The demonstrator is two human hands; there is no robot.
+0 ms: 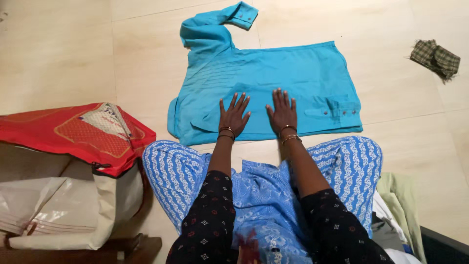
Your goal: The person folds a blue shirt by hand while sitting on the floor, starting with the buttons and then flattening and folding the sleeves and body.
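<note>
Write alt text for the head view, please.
Both hands, the left hand and the right hand, press flat on a partly folded turquoise shirt on a tiled floor; a red bag lies at the left.

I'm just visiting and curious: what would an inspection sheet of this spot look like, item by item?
Surface: pale tiled floor; the person sits on it.
Job's things: turquoise shirt spread flat and partly folded, one sleeve bent up at the top, a buttoned cuff lying at the right edge.
Clutter: red zip bag over a white plastic bag at left; crumpled checked cloth at upper right; pile of clothes at lower right.
Hands: left hand and right hand pressed flat on the shirt, fingers spread, bangles on both wrists.
Cables: nothing seen.
Surroundings: dark wooden edge at lower left; a dark object at the bottom right corner, too cropped to tell.
</note>
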